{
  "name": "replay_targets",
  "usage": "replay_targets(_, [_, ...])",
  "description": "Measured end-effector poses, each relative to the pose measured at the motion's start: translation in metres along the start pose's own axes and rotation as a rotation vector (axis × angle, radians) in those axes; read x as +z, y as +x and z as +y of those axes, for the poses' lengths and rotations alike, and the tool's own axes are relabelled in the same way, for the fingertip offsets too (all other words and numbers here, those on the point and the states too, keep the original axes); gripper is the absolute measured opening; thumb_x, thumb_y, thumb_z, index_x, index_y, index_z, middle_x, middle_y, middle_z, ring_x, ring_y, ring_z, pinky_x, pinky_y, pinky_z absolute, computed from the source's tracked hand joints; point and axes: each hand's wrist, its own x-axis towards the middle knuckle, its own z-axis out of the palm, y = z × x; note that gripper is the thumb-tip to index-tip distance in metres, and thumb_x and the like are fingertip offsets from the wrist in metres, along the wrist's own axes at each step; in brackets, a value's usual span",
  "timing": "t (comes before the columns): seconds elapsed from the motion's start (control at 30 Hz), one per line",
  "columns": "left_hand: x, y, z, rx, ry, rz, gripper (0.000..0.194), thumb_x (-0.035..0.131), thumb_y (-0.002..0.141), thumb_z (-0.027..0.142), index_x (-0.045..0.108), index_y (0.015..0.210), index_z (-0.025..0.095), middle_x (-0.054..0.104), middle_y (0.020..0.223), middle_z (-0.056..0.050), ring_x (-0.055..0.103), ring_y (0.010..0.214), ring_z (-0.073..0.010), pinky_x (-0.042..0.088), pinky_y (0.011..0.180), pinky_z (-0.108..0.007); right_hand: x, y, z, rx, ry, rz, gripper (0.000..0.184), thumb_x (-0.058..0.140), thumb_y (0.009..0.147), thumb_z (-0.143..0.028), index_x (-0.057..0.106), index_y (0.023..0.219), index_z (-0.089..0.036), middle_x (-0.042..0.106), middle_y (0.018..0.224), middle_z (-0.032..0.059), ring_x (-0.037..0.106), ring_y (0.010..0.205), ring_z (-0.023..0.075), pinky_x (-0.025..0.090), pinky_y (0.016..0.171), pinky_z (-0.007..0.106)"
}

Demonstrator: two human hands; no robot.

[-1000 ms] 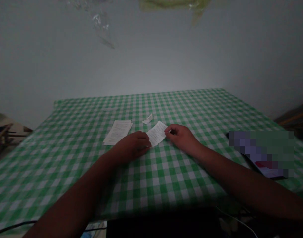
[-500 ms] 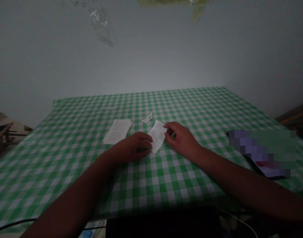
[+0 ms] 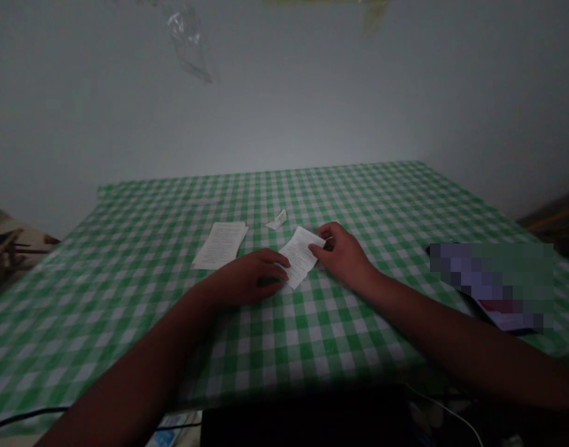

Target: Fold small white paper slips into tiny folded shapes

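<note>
A small white sheet of printed paper (image 3: pixel 299 256) lies tilted on the checked cloth between my hands. My left hand (image 3: pixel 254 276) rests at its left edge, with the fingertips and thumb against it. On the other side, my right hand (image 3: pixel 342 251) pinches the sheet's right edge between thumb and fingers. Rows of small print cover the sheet, too small to read. A stack of similar printed sheets (image 3: pixel 220 245) lies just left of my left hand. Beyond the sheet stands a small folded piece of paper (image 3: pixel 277 220).
A green and white checked tablecloth (image 3: pixel 358 198) covers the table, which meets a pale wall (image 3: pixel 284 112). To the right lies a dark-edged device with a blurred screen (image 3: pixel 493 285). A black cable (image 3: pixel 28 414) crosses the near left edge.
My right hand has shifted slightly right and now has its thumb over the sheet's right edge. The sheet has turned a little clockwise and moved right. My left hand has barely moved.
</note>
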Motion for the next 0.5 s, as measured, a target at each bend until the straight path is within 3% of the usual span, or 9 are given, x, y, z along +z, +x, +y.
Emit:
replay_targets(0.17, [0.0,0.001,-0.001,0.002,0.005,-0.002,0.021,0.06,0.09,0.024,0.071,0.107,0.021,0.063,0.126,-0.008,0.057,0.119,-0.0204,0.046,0.106,-0.038,0.0,0.002,0.005,0.008,0.072,0.02,0.022,0.062,0.077,-0.02,0.052,0.097,-0.022,0.061,0.087,0.0002,0.063,0.075,0.0165,0.053,0.067,0.033])
replay_targets(0.5, [-0.004,0.002,0.0,-0.02,0.188,0.033,0.023,0.059,0.089,0.024,0.071,0.109,0.024,0.063,0.121,-0.007,0.057,0.114,-0.0231,0.044,0.103,-0.043,-0.003,-0.012,-0.011,-0.569,-0.173,-0.231,0.01,0.058,0.086,-0.016,0.063,0.093,-0.022,0.066,0.098,0.0061,0.06,0.098,0.0208,0.049,0.088,0.04])
